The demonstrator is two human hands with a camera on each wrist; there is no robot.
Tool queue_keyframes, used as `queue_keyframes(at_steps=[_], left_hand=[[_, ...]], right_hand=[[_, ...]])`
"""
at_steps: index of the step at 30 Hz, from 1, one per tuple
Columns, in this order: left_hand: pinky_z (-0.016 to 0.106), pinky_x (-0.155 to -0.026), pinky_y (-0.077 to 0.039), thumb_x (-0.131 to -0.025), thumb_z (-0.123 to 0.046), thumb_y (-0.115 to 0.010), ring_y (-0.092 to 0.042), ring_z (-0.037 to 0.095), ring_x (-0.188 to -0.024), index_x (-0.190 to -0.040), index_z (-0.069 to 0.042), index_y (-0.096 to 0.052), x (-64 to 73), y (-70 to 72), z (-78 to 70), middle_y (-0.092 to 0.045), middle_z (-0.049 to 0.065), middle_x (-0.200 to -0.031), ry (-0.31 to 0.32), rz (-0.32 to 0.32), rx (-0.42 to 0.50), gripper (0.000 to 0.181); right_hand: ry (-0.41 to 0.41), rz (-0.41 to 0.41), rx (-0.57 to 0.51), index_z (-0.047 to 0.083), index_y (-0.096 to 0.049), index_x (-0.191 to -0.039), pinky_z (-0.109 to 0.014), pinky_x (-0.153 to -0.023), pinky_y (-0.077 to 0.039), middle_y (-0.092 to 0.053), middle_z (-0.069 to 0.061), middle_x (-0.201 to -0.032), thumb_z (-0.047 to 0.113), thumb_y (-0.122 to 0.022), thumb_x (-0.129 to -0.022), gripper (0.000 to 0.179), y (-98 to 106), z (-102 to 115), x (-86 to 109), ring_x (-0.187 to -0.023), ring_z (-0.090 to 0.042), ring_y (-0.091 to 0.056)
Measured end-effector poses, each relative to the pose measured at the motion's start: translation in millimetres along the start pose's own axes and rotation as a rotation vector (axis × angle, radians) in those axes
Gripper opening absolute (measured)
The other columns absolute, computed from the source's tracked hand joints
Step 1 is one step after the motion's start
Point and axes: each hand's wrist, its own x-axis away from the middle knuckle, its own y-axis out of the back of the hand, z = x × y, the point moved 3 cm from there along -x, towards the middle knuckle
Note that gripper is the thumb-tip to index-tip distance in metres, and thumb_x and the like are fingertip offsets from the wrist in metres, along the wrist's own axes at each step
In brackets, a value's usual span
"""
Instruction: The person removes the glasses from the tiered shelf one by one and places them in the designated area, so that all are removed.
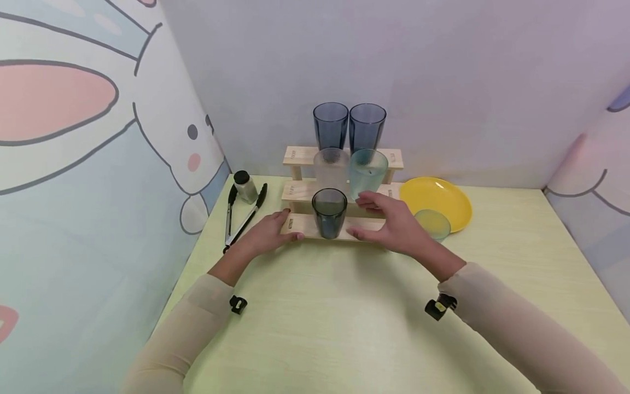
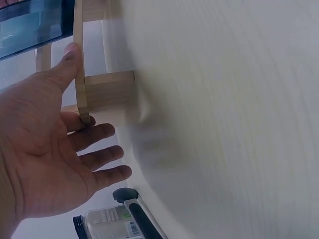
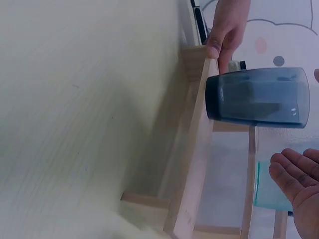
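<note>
A three-step wooden rack (image 1: 364, 222) stands at the back of the table. My left hand (image 1: 268, 235) holds the left end of its lowest step, with the thumb (image 2: 70, 55) on the board and the index finger at its end. On that step stands a dark grey glass (image 1: 330, 221), upright. To its right is my right hand (image 1: 394, 221), fingers extended and apart from the thumb, nothing between them. Its fingertips overlap the pale green glass (image 1: 365, 175) on the middle step in the head view. Beside that glass stands a clear frosted one (image 1: 327, 172).
Two blue-grey glasses (image 1: 331, 126) stand on the top step, near the wall. Right of the rack, a yellow plate (image 1: 458, 200) has a green translucent disc (image 1: 433, 223) overlapping its front edge. Black-handled tongs (image 1: 248, 219) and a black-capped jar (image 1: 247, 190) lie to the left.
</note>
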Motion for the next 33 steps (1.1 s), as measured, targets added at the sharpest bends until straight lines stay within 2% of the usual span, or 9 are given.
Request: queue_keyframes(at_steps=[9,16,20,24,29,33], left_hand=[[0.061,-0.129,-0.039,-0.104,-0.068,-0.067,-0.04,0.048,-0.162,-0.176,0.001,-0.021,-1.1,-3.7,4.1,-0.035,0.028,-0.177,0.008,-0.001,0.042,0.109],[0.06,-0.127,-0.041,-0.105,-0.066,-0.066,-0.044,0.047,-0.16,-0.176,0.001,-0.017,-1.3,-4.4,7.0,-0.037,0.03,-0.175,-0.016,-0.003,0.067,0.109],[0.059,-0.124,-0.044,-0.105,-0.068,-0.064,-0.049,0.046,-0.156,-0.176,0.0,-0.016,-1.0,-5.2,8.6,-0.043,0.03,-0.172,-0.011,0.007,0.066,0.11],[0.06,-0.123,-0.046,-0.105,-0.069,-0.064,-0.051,0.046,-0.155,-0.177,-0.002,-0.016,-0.4,-4.9,8.7,-0.044,0.03,-0.171,0.001,0.011,0.066,0.11],[0.059,-0.118,-0.049,-0.105,-0.067,-0.066,-0.057,0.044,-0.15,-0.177,-0.003,-0.017,-1.3,-5.9,9.4,-0.05,0.031,-0.167,-0.006,0.003,0.074,0.108],[0.058,-0.115,-0.051,-0.104,-0.066,-0.067,-0.06,0.043,-0.147,-0.177,-0.003,-0.019,-1.7,-6.1,8.9,-0.053,0.031,-0.164,-0.007,-0.005,0.075,0.108]], right_hand=[[-0.014,-0.039,-0.045,0.005,-0.054,-0.159,-0.049,-0.113,-0.058,-0.071,-0.015,-0.147,0.044,-0.096,-0.088,0.091,-30,8,-16.8,-0.134,-0.035,-0.072],[-0.066,-0.079,-0.055,0.007,-0.056,-0.157,-0.05,-0.111,-0.059,-0.07,-0.014,-0.147,0.047,-0.097,-0.086,0.091,-46,12,-25.3,-0.135,-0.034,-0.071],[-0.085,-0.119,-0.028,0.006,-0.058,-0.153,-0.052,-0.107,-0.061,-0.072,-0.014,-0.142,0.049,-0.096,-0.086,0.088,-54,16,-29.1,-0.128,-0.033,-0.073],[-0.129,-0.153,0.029,0.005,-0.06,-0.149,-0.052,-0.097,-0.063,-0.076,-0.015,-0.134,0.057,-0.093,-0.086,0.088,-60,22,-33.1,-0.115,-0.032,-0.074],[-0.213,-0.165,0.061,0.004,-0.057,-0.149,-0.053,-0.097,-0.062,-0.075,-0.017,-0.133,0.068,-0.089,-0.085,0.096,-64,25,-36.3,-0.118,-0.035,-0.074],[-0.243,-0.174,0.066,0.003,-0.055,-0.148,-0.054,-0.098,-0.062,-0.074,-0.02,-0.134,0.071,-0.087,-0.085,0.098,-66,26,-37.8,-0.119,-0.038,-0.074]])
